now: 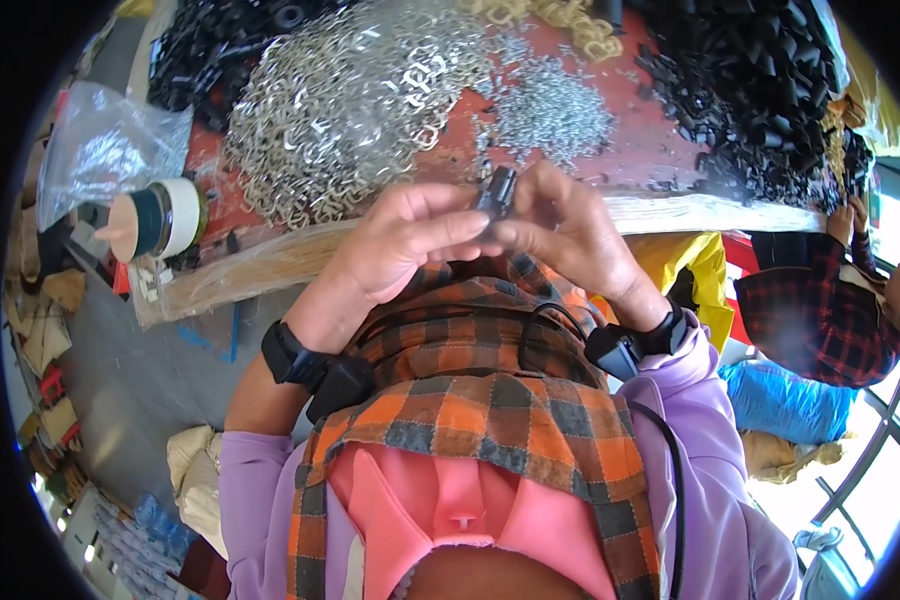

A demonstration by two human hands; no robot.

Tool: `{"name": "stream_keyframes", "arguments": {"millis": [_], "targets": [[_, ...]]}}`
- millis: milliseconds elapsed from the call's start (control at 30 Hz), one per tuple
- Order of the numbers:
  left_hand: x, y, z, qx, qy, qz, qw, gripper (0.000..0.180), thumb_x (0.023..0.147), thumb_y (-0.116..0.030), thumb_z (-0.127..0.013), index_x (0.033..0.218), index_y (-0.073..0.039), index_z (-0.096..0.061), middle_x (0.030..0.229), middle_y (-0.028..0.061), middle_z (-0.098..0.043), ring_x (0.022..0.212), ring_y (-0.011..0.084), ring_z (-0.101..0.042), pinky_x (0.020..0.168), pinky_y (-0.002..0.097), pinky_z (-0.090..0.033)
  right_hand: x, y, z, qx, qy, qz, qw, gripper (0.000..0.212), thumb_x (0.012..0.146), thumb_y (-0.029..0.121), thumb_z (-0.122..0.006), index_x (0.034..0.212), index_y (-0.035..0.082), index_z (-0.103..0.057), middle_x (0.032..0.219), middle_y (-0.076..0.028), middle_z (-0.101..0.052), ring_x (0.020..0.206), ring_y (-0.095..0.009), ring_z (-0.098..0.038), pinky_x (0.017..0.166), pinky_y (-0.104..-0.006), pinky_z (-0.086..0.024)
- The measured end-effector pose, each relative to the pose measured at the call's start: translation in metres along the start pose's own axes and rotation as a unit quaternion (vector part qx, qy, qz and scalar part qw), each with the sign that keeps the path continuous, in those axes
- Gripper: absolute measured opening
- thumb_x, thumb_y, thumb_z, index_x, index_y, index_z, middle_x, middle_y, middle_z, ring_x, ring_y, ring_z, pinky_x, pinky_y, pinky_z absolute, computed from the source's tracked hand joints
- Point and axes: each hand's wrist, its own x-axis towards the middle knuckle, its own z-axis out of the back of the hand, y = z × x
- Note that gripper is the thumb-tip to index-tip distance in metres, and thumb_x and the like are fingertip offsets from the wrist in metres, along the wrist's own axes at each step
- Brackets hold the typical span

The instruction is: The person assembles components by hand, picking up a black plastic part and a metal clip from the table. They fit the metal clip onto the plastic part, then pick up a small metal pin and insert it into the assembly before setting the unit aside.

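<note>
Just in front of the table's near edge, a small black tubular part is between my hands. My left hand is closed around its lower end with thumb and fingers. My right hand comes at it from the other side, its thumb and fingers bent together by the part; anything small inside that pinch is hidden. Beyond my hands, on the red tabletop, lies a heap of silvery curved metal hooks. To its right is a pile of tiny silvery pieces, too small to name.
Black tubular parts are heaped at the back right, more black parts at the back left. Gold-coloured hooks lie at the far edge. Tape rolls and a clear plastic bag are at left. Another person's plaid sleeve is at right.
</note>
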Motion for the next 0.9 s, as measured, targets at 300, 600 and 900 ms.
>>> {"name": "stream_keyframes", "arguments": {"millis": [300,600,900], "targets": [[0.011,-0.005,0.003,0.01,-0.021,0.024,0.999,0.025,0.08,-0.015,-0.052,0.096,0.004,-0.051,0.092,0.0128,-0.057,0.079,0.0157,-0.058,0.066,0.0205,-0.047,0.012,-0.044,0.109,-0.346,-0.14,0.093,0.923,0.017,0.071,0.005,-0.056,0.086,0.0,-0.054,0.07,-0.011,-0.053,0.063,-0.022,-0.052,0.058,-0.0292,-0.041],[0.011,-0.005,0.003,-0.006,-0.044,0.02,0.999,0.026,0.08,-0.015,-0.052,0.098,0.003,-0.05,0.093,0.0127,-0.056,0.078,0.0157,-0.058,0.066,0.0202,-0.047,0.09,-0.066,0.116,-0.516,-0.19,0.175,0.817,0.011,0.073,0.011,-0.054,0.083,0.006,-0.055,0.066,-0.013,-0.051,0.063,-0.022,-0.054,0.056,-0.0304,-0.042],[0.014,0.0,0.008,-0.064,-0.043,-0.103,0.992,0.025,0.08,-0.013,-0.05,0.1,0.001,-0.05,0.094,0.0114,-0.056,0.087,0.0174,-0.055,0.076,0.0267,-0.045,0.038,-0.029,0.067,0.137,-0.138,-0.02,0.981,0.013,0.082,0.016,-0.047,0.078,0.004,-0.05,0.054,-0.001,-0.044,0.041,-0.011,-0.038,0.04,-0.0226,-0.03]]}}
